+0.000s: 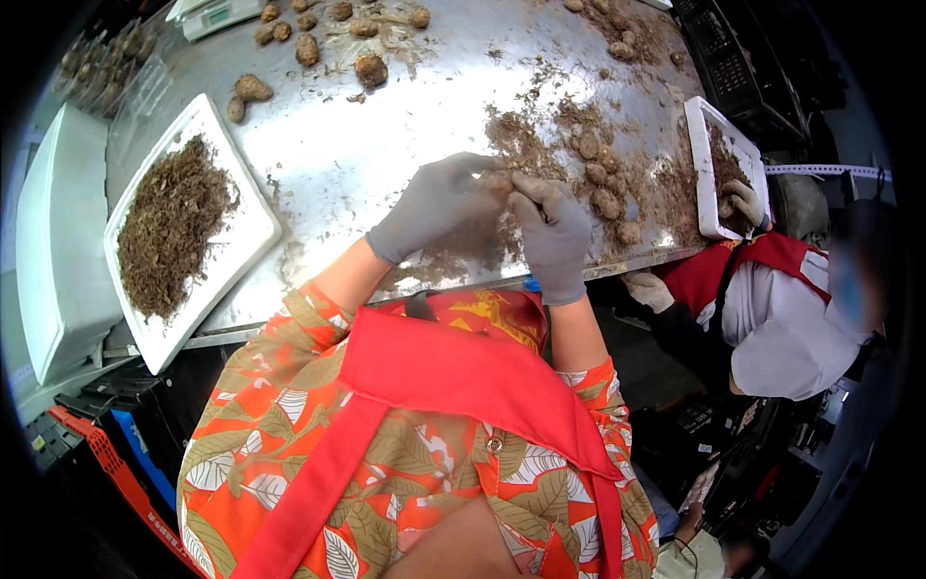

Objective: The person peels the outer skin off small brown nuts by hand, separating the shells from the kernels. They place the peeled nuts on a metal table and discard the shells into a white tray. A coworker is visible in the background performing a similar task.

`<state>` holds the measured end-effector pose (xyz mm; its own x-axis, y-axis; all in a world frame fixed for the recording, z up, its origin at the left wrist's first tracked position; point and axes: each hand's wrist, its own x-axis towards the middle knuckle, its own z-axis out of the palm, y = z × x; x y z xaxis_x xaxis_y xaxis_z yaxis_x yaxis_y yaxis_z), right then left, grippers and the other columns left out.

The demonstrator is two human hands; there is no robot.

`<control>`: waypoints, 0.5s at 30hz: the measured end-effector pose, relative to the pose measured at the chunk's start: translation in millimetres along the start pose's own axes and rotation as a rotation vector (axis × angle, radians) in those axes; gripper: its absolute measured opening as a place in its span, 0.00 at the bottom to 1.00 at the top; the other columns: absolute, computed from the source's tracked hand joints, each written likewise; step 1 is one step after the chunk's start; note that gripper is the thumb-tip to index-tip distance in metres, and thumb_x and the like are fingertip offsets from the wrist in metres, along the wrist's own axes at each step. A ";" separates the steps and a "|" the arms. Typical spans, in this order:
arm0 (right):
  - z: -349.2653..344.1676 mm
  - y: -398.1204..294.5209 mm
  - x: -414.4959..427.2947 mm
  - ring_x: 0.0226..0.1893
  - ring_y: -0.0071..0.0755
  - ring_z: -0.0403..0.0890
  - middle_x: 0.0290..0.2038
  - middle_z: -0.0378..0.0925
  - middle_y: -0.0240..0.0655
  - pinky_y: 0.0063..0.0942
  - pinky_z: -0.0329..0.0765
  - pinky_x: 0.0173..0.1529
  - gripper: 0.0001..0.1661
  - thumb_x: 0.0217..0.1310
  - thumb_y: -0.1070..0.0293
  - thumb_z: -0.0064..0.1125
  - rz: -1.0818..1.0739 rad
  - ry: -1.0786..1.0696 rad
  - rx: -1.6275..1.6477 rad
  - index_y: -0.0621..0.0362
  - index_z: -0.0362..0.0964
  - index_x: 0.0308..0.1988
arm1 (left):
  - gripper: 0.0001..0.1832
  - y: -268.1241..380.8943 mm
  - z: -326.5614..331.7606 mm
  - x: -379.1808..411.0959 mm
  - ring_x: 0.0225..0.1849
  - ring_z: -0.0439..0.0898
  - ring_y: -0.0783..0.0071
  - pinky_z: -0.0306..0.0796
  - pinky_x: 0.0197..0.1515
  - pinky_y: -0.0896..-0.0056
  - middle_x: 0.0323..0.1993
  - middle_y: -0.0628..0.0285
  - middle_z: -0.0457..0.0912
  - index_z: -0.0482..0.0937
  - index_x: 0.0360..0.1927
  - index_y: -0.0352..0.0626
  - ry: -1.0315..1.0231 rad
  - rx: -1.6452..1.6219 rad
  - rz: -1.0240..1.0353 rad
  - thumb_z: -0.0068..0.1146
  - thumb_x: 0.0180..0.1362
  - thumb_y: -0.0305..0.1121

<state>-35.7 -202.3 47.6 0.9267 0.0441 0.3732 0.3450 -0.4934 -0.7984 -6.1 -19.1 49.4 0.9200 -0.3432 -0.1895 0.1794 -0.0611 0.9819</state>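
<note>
My left hand, in a grey glove, holds a small brown tuber between thumb and fingers above the metal table. My right hand, gloved too, has its bent fingers and thumb at the tuber's right end. Blur hides whether those fingers grip it or only touch it. Loose brown fibre lies on the table just beyond both hands. To the right of my right hand, several soil-covered tubers lie in a cluster among more crumbs.
A white foam tray of brown fibre stands at the left. More tubers and a scale are at the far left. At right, a co-worker's gloved hand reaches into another foam tray. Black crates stand behind it.
</note>
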 end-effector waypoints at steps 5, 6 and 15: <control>5.2 10.6 4.9 0.34 0.37 0.82 0.35 0.82 0.40 0.32 0.77 0.40 0.06 0.63 0.75 0.59 -0.051 0.025 -0.202 0.61 0.79 0.41 | 0.24 -17.8 4.5 2.9 0.43 0.83 0.75 0.76 0.48 0.71 0.42 0.56 0.86 0.80 0.55 0.35 0.051 0.007 0.079 0.67 0.57 0.37; 4.7 27.1 5.7 0.34 0.40 0.82 0.35 0.81 0.39 0.34 0.77 0.40 0.04 0.63 0.74 0.59 -0.007 0.006 -0.236 0.60 0.78 0.38 | 0.24 -15.7 4.2 2.4 0.43 0.83 0.75 0.76 0.49 0.71 0.42 0.56 0.86 0.80 0.54 0.35 0.033 0.033 0.091 0.66 0.57 0.38; -13.8 1.0 10.7 0.39 0.44 0.84 0.39 0.83 0.41 0.33 0.79 0.46 0.14 0.61 0.73 0.61 -0.083 -0.108 -0.062 0.56 0.80 0.48 | 0.22 -14.0 -4.9 5.6 0.43 0.82 0.74 0.75 0.50 0.71 0.42 0.56 0.86 0.82 0.51 0.36 0.028 0.088 0.127 0.68 0.55 0.38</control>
<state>-27.5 -214.3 57.4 0.9074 0.1785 0.3806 0.4139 -0.5369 -0.7351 -1.8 -15.6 34.6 0.9429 -0.3270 -0.0629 0.0311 -0.1017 0.9943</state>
